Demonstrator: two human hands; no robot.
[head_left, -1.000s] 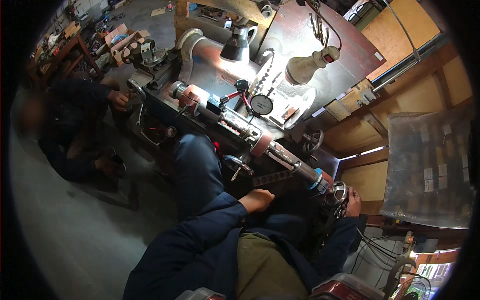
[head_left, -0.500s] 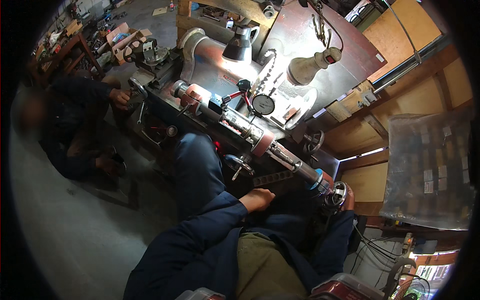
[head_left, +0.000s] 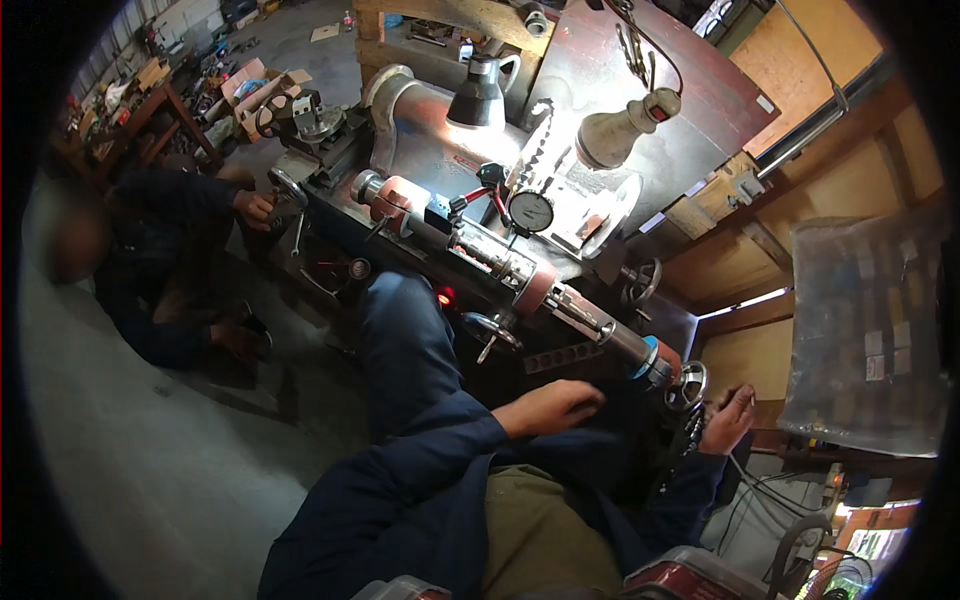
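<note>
My right hand (head_left: 728,422) is just to the right of a small chrome handwheel (head_left: 687,386), off its rim. Its fingers look loosely bent and parted, and I make out nothing in them. My left hand (head_left: 558,407) hovers over my lap with loosely bent fingers, holding nothing. The handwheel sits at the near right end of a long machine spindle (head_left: 625,340) with red collars and a blue band. A round dial gauge (head_left: 531,211) on a red and black arm stands over its middle. Below the spindle is a second handwheel (head_left: 492,330).
A co-worker's hand (head_left: 254,209) is at a handwheel (head_left: 289,187) on the far left. Two lamps, one black (head_left: 480,95) and one pale (head_left: 622,130), hang over the machine. A plastic-covered rack (head_left: 868,330) stands at right; cables (head_left: 780,495) hang below it.
My right hand has come off the chrome handwheel and moved to the right. My left hand has shifted right and its fingers have stretched out. The view has shifted slightly.
</note>
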